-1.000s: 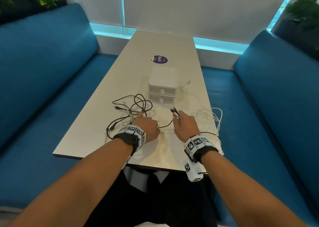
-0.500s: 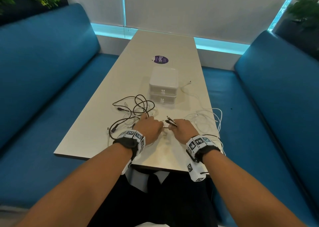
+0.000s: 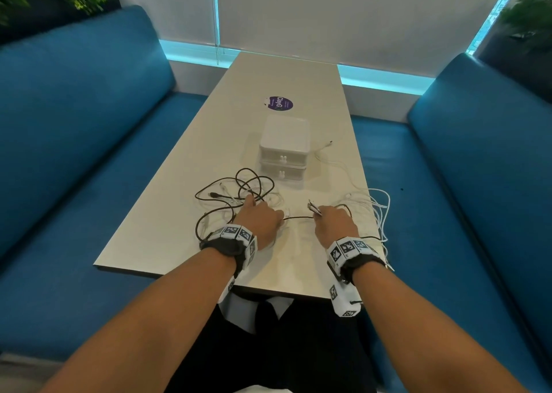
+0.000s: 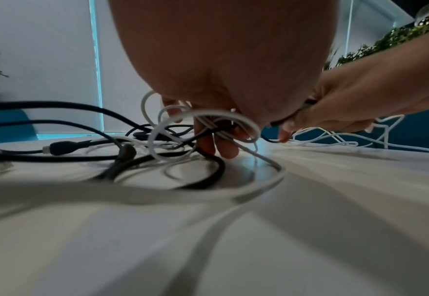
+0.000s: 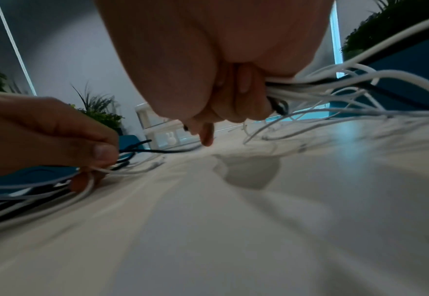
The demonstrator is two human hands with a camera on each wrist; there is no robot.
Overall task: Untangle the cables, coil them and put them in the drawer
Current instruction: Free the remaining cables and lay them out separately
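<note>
A tangle of black cables (image 3: 236, 188) and thin white cables (image 3: 379, 210) lies on the near half of the pale table (image 3: 185, 243). My left hand (image 3: 263, 217) rests on the tangle, its fingers (image 4: 215, 140) curled round white and black strands. My right hand (image 3: 330, 220) grips a bundle of white and black cables (image 5: 309, 88), with connector ends (image 3: 313, 207) sticking out past the knuckles. A short black strand (image 3: 298, 217) runs between the hands. The white two-drawer box (image 3: 283, 150) stands just beyond, both drawers closed.
A round purple sticker (image 3: 278, 103) lies on the table beyond the drawer box. Blue benches (image 3: 74, 153) flank the table on both sides. White cable loops hang over the table's right edge (image 3: 383, 234). Plants stand in the back corners.
Half a second ago the hands were almost touching; since then the right hand has drawn away to the right, pulling a black strand out between them. The left hand barely moved.
</note>
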